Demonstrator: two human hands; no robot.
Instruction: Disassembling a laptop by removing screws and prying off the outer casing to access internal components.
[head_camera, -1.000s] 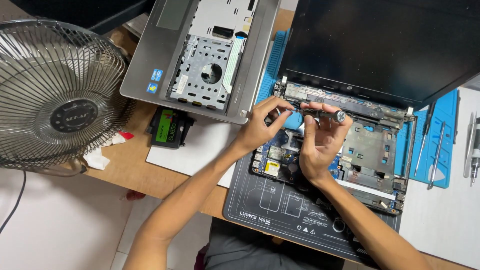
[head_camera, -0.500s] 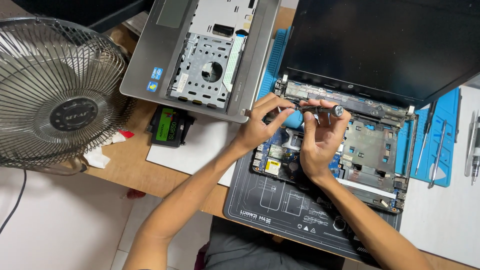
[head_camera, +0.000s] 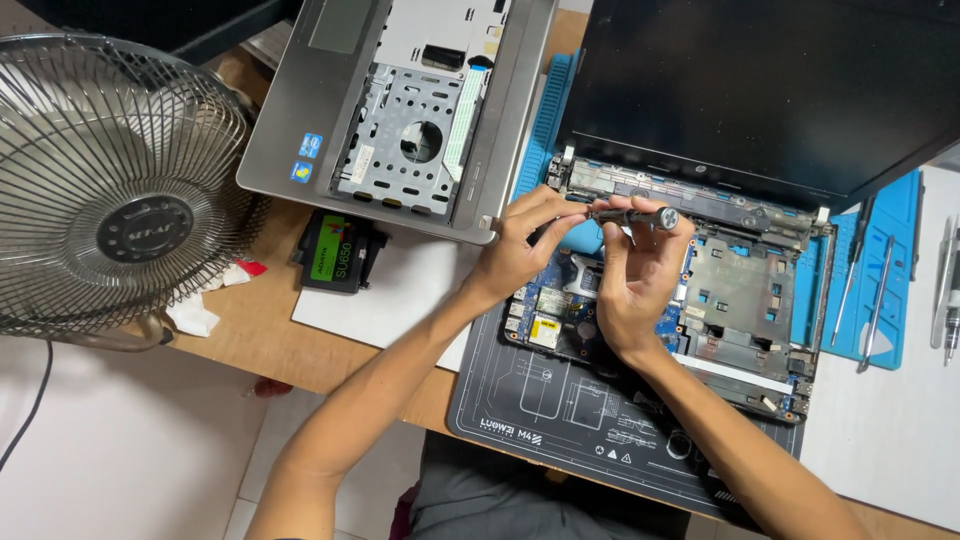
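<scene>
An opened laptop base with its circuit board bare lies on a dark work mat; its black screen stands open behind. My right hand grips a slim dark screwdriver held level above the board, near the hinge bar. My left hand pinches the screwdriver's left end with its fingertips. Both hands hover over the blue board's left part.
A silver laptop palm-rest cover lies upside down at the back left. A black drive with a green label sits beside white paper. A metal fan stands far left. Blue tray with tools lies at right.
Both hands have stayed over the board; the fingers have shifted slightly along the screwdriver, which has kept nearly the same place.
</scene>
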